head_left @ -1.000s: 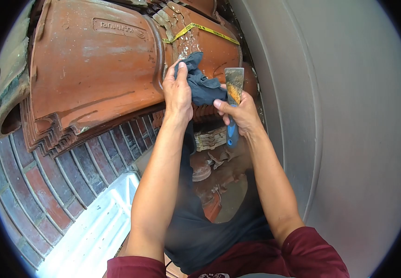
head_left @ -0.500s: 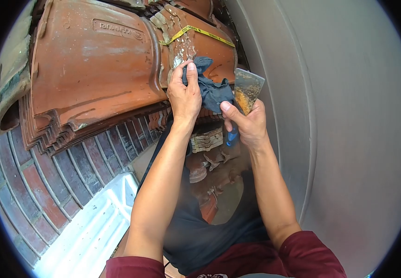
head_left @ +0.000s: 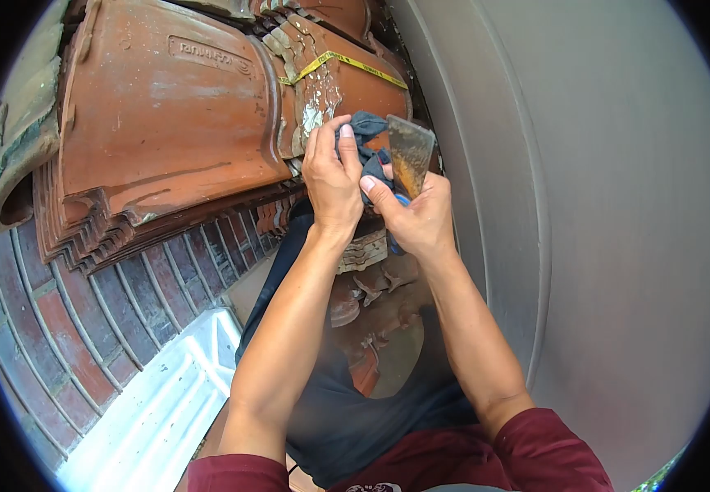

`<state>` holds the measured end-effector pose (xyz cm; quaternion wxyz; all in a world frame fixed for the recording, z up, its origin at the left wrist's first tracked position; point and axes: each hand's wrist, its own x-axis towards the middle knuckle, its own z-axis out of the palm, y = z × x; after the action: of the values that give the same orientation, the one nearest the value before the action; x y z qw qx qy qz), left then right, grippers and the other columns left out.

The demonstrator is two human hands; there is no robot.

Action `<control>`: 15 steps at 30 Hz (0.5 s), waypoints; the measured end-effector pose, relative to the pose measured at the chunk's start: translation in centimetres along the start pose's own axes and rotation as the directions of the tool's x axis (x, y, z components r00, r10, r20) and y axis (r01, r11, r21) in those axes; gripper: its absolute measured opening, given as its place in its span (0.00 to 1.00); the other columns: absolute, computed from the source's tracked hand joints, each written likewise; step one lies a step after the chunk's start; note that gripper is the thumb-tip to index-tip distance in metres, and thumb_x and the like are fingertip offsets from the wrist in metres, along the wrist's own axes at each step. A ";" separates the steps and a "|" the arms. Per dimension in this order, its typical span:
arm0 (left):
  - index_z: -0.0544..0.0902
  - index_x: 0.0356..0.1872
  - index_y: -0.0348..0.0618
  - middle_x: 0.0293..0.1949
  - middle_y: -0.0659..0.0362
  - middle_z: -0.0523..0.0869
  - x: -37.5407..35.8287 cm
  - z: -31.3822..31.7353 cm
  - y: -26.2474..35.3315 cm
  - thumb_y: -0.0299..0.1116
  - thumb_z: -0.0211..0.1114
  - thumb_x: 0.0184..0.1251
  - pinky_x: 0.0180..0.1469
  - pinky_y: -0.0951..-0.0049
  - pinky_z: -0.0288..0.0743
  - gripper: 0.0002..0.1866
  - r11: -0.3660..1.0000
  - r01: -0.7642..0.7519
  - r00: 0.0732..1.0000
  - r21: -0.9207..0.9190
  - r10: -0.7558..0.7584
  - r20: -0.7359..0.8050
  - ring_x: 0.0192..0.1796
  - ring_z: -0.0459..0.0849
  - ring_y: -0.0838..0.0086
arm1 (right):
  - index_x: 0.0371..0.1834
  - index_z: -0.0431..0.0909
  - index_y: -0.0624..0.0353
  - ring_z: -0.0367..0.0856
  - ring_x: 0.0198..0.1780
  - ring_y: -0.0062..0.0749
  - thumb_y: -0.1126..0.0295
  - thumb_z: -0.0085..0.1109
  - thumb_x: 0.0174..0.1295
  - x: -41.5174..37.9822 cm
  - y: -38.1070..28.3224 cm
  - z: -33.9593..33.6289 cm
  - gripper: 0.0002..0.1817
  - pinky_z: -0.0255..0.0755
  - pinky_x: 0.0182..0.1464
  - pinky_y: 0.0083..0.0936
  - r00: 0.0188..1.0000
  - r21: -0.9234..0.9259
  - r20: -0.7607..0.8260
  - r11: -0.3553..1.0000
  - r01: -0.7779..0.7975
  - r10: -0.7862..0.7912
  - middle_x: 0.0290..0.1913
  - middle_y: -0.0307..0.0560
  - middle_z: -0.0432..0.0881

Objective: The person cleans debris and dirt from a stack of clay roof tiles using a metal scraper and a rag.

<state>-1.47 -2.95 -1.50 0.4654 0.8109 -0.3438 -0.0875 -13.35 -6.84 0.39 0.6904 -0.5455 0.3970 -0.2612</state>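
Observation:
My left hand point(head_left: 333, 182) is closed on a crumpled dark grey cloth point(head_left: 367, 125), its thumb pointing up along the fabric. Close beside it, my right hand point(head_left: 417, 218) grips a scraper point(head_left: 411, 148) with a wide, rust-stained metal blade pointing upward. Part of the scraper's blue handle shows below the blade; the rest is hidden by my fingers. The right thumb presses against the lower part of the cloth. Both hands are raised in front of stacked orange roof tiles point(head_left: 175, 115).
Yellow strapping point(head_left: 347, 59) runs round the tiles behind my hands. A grey wall panel point(head_left: 617, 205) rises on the right. A brick surface point(head_left: 84, 328) and a white ribbed sheet point(head_left: 158, 402) lie at lower left. Broken tile pieces point(head_left: 363, 287) lie below, between my legs.
My right hand has moved left with the scraper, closer to my left hand. The cloth, stretched between the hands before, is now bunched up. My left hand has shifted slightly.

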 end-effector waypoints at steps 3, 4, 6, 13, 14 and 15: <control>0.85 0.51 0.37 0.41 0.52 0.85 -0.2 -0.2 0.7 0.32 0.59 0.79 0.48 0.67 0.77 0.11 0.999 0.014 1.000 -0.051 -0.015 -0.020 0.43 0.84 0.65 | 0.40 0.86 0.66 0.81 0.34 0.16 0.72 0.73 0.61 -1.0 -0.8 0.5 0.09 0.77 0.38 0.19 0.996 0.146 -0.075 0.989 -0.037 0.048 0.32 0.38 0.87; 0.84 0.51 0.37 0.40 0.52 0.86 -0.1 -0.3 1.0 0.32 0.59 0.79 0.48 0.68 0.77 0.11 0.998 0.003 1.000 -0.064 -0.005 -0.026 0.43 0.84 0.67 | 0.39 0.85 0.67 0.81 0.34 0.17 0.73 0.72 0.61 -1.0 -0.1 0.5 0.08 0.77 0.38 0.21 0.995 0.082 -0.099 0.996 0.022 -0.014 0.31 0.40 0.87; 0.84 0.51 0.38 0.41 0.52 0.86 -0.5 -0.6 0.8 0.31 0.59 0.80 0.48 0.69 0.77 0.10 0.997 0.001 0.999 -0.076 -0.003 -0.032 0.44 0.84 0.69 | 0.39 0.85 0.67 0.81 0.34 0.18 0.74 0.72 0.60 -1.2 0.0 0.9 0.08 0.77 0.38 0.22 0.997 0.046 -0.076 0.999 -0.005 0.008 0.32 0.41 0.88; 0.83 0.50 0.37 0.41 0.48 0.86 -1.1 -0.9 0.3 0.28 0.60 0.77 0.46 0.62 0.77 0.09 0.995 -0.038 0.999 -0.097 0.035 -0.026 0.42 0.85 0.55 | 0.37 0.85 0.67 0.82 0.34 0.21 0.75 0.71 0.59 -1.6 0.1 1.4 0.07 0.77 0.41 0.24 0.995 -0.039 -0.071 0.997 0.061 -0.064 0.31 0.44 0.88; 0.83 0.51 0.37 0.41 0.48 0.86 -1.1 -0.8 0.2 0.28 0.60 0.77 0.46 0.62 0.77 0.09 0.995 -0.042 0.999 -0.095 0.040 -0.024 0.42 0.85 0.55 | 0.37 0.85 0.67 0.82 0.34 0.21 0.75 0.71 0.59 -1.5 -0.1 1.4 0.07 0.77 0.40 0.24 0.995 -0.057 -0.071 0.997 0.059 -0.063 0.31 0.44 0.88; 0.83 0.51 0.38 0.41 0.48 0.86 -1.1 -0.7 0.3 0.28 0.60 0.77 0.46 0.62 0.77 0.09 0.994 -0.020 1.000 -0.106 0.019 -0.012 0.42 0.85 0.56 | 0.37 0.85 0.67 0.82 0.34 0.21 0.75 0.71 0.59 -1.5 -0.1 1.2 0.07 0.77 0.41 0.24 0.995 -0.070 -0.071 0.995 0.066 -0.071 0.31 0.44 0.88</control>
<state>-2.14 -1.87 -1.03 0.5106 0.7821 -0.3440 -0.0964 -13.14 -5.00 0.97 0.6472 -0.5719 0.4115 -0.2910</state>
